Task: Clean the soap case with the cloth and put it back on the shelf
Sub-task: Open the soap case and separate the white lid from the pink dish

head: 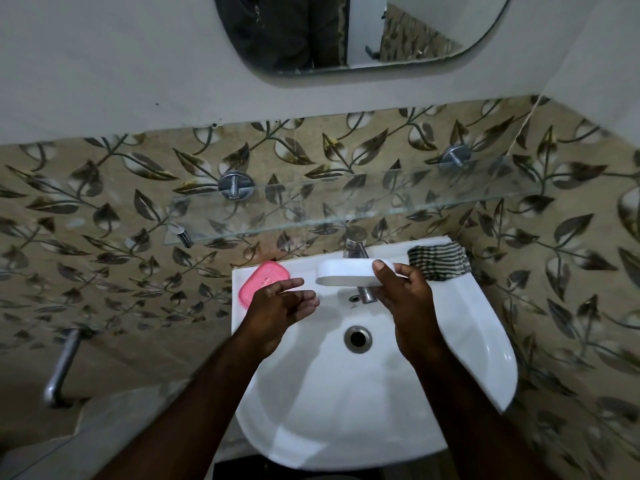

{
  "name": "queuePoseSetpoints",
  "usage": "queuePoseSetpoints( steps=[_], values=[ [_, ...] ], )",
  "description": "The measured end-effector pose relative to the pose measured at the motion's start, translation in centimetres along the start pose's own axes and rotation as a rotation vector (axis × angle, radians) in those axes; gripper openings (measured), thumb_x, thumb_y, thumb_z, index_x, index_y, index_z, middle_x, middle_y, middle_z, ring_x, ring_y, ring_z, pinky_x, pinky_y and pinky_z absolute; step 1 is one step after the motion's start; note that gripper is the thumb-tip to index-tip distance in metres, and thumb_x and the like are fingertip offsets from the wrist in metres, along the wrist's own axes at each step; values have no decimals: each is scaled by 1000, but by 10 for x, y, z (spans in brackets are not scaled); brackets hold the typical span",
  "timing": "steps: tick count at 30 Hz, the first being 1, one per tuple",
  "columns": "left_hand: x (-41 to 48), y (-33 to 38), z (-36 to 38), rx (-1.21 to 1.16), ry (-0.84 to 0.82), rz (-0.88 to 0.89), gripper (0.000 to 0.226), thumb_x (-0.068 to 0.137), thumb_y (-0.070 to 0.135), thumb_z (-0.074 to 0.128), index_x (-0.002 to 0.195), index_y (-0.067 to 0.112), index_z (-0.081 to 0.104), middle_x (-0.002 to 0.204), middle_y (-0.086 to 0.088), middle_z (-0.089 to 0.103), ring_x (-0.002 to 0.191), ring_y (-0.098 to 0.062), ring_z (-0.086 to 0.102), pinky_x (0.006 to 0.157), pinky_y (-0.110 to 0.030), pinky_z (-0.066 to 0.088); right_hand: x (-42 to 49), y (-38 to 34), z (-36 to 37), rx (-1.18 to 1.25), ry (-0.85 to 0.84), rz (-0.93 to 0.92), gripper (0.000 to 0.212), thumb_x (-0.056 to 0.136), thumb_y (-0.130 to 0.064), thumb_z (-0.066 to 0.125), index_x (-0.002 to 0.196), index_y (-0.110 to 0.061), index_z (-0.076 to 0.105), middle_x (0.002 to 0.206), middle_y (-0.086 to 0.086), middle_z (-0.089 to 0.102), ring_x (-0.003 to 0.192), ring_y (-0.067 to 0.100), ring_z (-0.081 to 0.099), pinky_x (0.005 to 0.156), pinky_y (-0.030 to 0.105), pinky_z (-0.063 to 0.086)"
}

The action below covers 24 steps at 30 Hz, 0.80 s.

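My right hand [403, 296] grips the right end of the white oval soap case [346, 271], thumb on top, holding it above the back of the basin in front of the tap. Just to its left my left hand [280, 303] hovers with relaxed fingers and holds nothing. A pink soap bar [261, 280] lies on the sink's back left ledge, partly behind my left hand. The striped dark and white cloth [438, 263] sits folded on the back right ledge. The glass shelf [346, 202] hangs on the tiled wall above the sink, with nothing on it.
The white sink [467, 341] has a drain [357, 338] at its middle and a chrome tap [356, 247] at the back, partly hidden by the case. A mirror [346, 32] hangs above. A metal pipe [64, 365] sticks out of the wall at the left.
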State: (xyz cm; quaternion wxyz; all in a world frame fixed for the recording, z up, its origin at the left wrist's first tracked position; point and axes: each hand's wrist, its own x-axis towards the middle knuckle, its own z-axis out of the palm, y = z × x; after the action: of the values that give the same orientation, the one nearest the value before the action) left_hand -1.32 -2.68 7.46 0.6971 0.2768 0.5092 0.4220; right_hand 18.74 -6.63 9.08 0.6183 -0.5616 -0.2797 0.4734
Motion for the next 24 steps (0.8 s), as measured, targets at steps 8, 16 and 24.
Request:
queuePoseSetpoints(
  steps=[8,16,24],
  values=[
    [2,3,8,-77,-5,-48,24,88,-9,56,111,-1,58,82,-17,73,75,-26,73,66,-27,60,2,-6,-11,187,-85,139,40,84,-32,71,110,-5,58,87,8,71,85,30,65,91,43,52],
    [5,4,14,-65,31,-35,11,95,15,57,93,7,63,69,-9,69,61,-19,70,57,-24,57,11,-6,-20,306,-222,152,39,73,-33,81,98,-11,59,95,11,66,86,26,67,87,41,53],
    [5,13,18,-51,-87,44,21,93,-8,45,106,2,60,88,-16,73,78,-26,73,76,-30,60,19,-6,-38,383,-576,158,71,54,-2,78,121,-11,55,118,17,60,110,30,58,93,37,50]
  ],
)
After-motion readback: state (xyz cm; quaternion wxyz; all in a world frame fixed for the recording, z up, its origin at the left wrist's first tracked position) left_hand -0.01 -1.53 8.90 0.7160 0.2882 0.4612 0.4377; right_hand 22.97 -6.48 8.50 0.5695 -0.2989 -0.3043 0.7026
